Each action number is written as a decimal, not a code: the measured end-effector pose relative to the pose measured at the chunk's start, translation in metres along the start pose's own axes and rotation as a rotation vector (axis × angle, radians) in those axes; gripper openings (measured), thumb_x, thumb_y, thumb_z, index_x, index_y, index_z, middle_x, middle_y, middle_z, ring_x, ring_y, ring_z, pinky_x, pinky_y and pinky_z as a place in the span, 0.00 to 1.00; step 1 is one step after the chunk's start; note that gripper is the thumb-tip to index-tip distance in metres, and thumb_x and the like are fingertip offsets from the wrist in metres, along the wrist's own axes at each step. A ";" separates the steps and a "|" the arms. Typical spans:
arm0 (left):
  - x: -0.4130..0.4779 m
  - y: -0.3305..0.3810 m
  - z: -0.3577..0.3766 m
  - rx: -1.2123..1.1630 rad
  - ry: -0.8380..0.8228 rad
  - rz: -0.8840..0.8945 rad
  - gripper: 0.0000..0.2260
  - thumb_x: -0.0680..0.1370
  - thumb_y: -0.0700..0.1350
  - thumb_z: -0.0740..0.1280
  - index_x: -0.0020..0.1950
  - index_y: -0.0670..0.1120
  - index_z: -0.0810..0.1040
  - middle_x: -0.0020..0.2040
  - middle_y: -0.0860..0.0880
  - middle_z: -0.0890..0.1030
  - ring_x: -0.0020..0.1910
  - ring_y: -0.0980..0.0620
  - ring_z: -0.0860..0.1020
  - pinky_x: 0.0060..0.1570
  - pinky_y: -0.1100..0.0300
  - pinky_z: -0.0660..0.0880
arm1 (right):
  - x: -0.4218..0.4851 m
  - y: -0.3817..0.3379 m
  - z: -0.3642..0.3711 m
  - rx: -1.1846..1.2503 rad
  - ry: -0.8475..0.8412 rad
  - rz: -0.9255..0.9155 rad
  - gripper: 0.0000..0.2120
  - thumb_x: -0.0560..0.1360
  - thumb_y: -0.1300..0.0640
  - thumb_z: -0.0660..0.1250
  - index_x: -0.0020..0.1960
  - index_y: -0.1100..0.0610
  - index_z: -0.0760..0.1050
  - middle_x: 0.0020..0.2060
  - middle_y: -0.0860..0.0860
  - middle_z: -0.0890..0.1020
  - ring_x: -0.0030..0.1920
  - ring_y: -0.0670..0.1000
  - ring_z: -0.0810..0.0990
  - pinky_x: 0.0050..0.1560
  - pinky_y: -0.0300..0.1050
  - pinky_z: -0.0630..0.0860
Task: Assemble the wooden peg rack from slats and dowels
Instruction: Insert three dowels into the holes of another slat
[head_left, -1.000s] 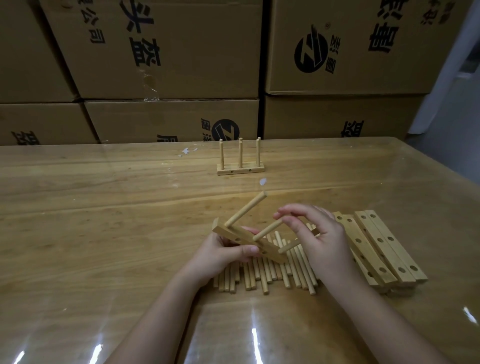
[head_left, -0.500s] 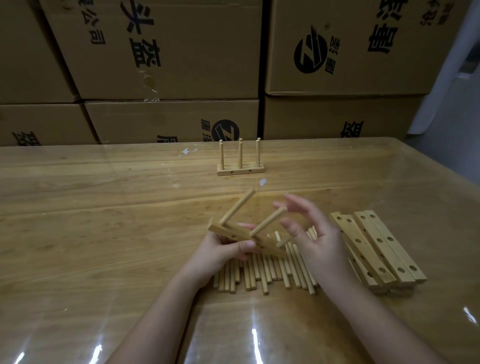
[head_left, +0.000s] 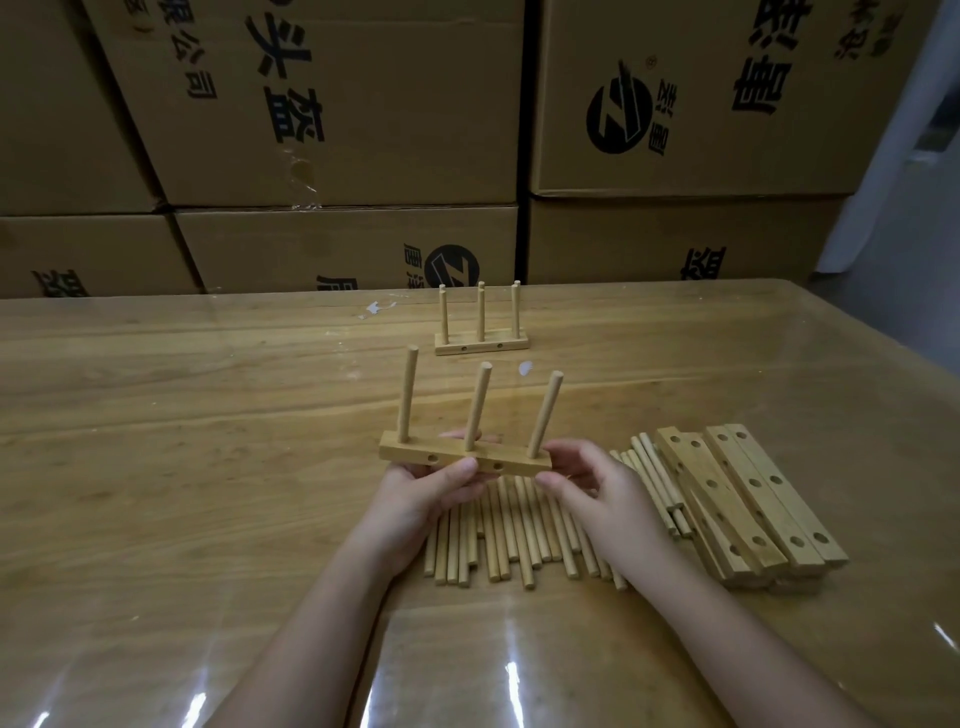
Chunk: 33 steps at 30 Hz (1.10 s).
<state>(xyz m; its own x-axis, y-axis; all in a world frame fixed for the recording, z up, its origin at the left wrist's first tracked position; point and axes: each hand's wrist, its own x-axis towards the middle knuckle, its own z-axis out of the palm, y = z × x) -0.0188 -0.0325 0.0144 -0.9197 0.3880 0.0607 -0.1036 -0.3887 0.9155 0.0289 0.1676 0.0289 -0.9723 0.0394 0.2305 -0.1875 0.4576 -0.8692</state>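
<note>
A wooden slat (head_left: 415, 452) with three dowels standing up from it is held level above the table, just in front of me. My left hand (head_left: 421, 496) grips the slat from below at its middle, thumb on the front face. My right hand (head_left: 592, 480) pinches the slat's right end. Under both hands lies a row of loose dowels (head_left: 514, 535). A pile of drilled slats (head_left: 748, 499) lies to the right. A finished peg rack (head_left: 481, 332) with upright dowels stands farther back on the table.
The wooden table (head_left: 182, 441) has a glossy transparent cover. Stacked cardboard boxes (head_left: 337, 130) form a wall along its far edge. The table's right edge drops off beyond the slat pile.
The slat was tilted with two dowels seated while my right hand worked the third in; now it is level with three upright dowels. My right hand moved to the slat's right end.
</note>
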 end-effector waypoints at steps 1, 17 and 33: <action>0.000 0.001 0.000 0.000 -0.002 0.009 0.22 0.67 0.46 0.77 0.60 0.45 0.80 0.60 0.42 0.81 0.58 0.44 0.80 0.49 0.60 0.78 | 0.001 -0.001 -0.001 0.021 0.007 0.009 0.13 0.73 0.55 0.69 0.50 0.38 0.72 0.44 0.39 0.80 0.46 0.33 0.76 0.43 0.27 0.72; -0.009 0.012 -0.011 0.337 0.340 0.057 0.18 0.68 0.44 0.73 0.58 0.52 0.80 0.47 0.46 0.85 0.48 0.52 0.83 0.50 0.58 0.78 | 0.012 0.017 -0.015 0.083 0.121 0.154 0.14 0.76 0.56 0.65 0.61 0.48 0.74 0.45 0.37 0.77 0.48 0.35 0.75 0.43 0.30 0.70; 0.064 0.041 -0.036 0.855 0.422 -0.017 0.15 0.75 0.42 0.70 0.62 0.48 0.78 0.57 0.48 0.80 0.58 0.51 0.77 0.57 0.56 0.73 | 0.010 0.026 -0.006 -0.270 0.178 -0.002 0.17 0.77 0.54 0.62 0.66 0.48 0.67 0.55 0.41 0.73 0.48 0.35 0.71 0.40 0.29 0.69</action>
<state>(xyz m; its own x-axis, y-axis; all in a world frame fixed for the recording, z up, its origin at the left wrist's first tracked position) -0.0954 -0.0539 0.0413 -0.9987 -0.0104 0.0494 0.0405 0.4212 0.9061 0.0154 0.1854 0.0113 -0.9280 0.1820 0.3252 -0.1222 0.6756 -0.7270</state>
